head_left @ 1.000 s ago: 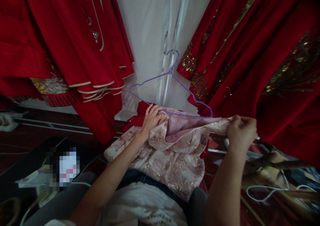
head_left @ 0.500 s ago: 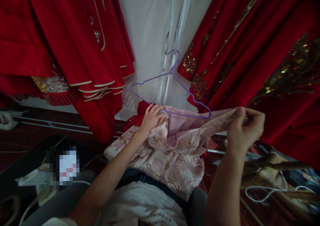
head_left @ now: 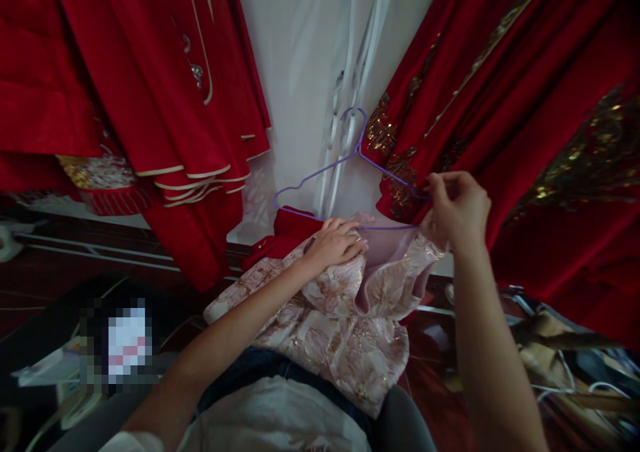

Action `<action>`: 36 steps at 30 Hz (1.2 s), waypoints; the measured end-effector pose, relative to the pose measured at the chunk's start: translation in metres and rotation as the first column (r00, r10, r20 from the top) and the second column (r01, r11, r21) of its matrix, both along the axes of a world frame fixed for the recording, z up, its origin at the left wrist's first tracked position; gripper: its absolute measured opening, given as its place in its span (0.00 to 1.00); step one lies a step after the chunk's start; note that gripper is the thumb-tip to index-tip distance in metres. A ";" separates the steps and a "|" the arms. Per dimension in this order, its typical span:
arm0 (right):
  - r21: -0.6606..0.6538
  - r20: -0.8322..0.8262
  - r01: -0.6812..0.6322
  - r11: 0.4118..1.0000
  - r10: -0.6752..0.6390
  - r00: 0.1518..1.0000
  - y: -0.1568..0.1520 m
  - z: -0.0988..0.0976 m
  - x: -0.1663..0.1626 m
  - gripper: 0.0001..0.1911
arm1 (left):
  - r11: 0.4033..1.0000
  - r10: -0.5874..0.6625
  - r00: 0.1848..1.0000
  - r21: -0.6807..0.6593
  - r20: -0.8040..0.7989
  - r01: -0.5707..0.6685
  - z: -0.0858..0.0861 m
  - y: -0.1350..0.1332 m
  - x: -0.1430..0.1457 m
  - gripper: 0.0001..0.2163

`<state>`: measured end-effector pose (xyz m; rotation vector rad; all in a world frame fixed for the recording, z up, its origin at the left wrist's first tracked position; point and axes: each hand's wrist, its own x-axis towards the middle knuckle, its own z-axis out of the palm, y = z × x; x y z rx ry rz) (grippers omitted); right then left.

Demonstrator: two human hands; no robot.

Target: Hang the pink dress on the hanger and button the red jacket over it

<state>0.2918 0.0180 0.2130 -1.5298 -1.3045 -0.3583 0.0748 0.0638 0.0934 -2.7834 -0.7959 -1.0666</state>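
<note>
Garment [head_left: 340,332]: on the person's lap, centre. Hanger [head_left: 345,179]: above and behind it, lower bar at its upper edge. Left hand [head_left: 334,244]: on that edge. Right hand [head_left: 457,205]: at hanger's right end. Hanging robes [head_left: 125,92]: left and right, behind.

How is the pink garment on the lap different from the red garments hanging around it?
The pink garment is pale pink with a gold leafy pattern all over; the red garments are deep red with gold only in trims and embroidered patches. The pink garment lies bunched on the lap, gripped by the left hand and right hand at a purple hanger; the red garments hang straight down, untouched. Both carry shiny gold decoration.
</note>
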 end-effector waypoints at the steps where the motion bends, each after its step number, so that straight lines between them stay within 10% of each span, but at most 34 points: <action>1: 0.017 -0.009 0.023 1.000 -0.022 1.000 -0.003 -0.001 0.005 0.14 | 1.000 0.001 1.000 -0.018 0.017 -0.001 -0.002 0.001 -0.003 0.19; 9: -0.037 -0.020 0.121 0.992 -0.122 0.992 -0.019 -0.027 0.037 0.18 | 0.981 -0.071 0.981 -0.167 0.183 0.102 -0.002 0.007 -0.017 0.18; 30: 0.021 0.130 -0.140 0.990 0.136 0.982 0.050 0.026 -0.001 0.16 | 0.965 -0.120 0.983 -0.214 0.141 0.148 0.015 0.003 -0.004 0.21; 36: 0.024 0.174 -0.138 0.990 0.132 0.976 0.044 0.014 -0.017 0.17 | 0.960 -0.097 0.980 -0.242 0.174 0.138 0.016 -0.001 -0.017 0.22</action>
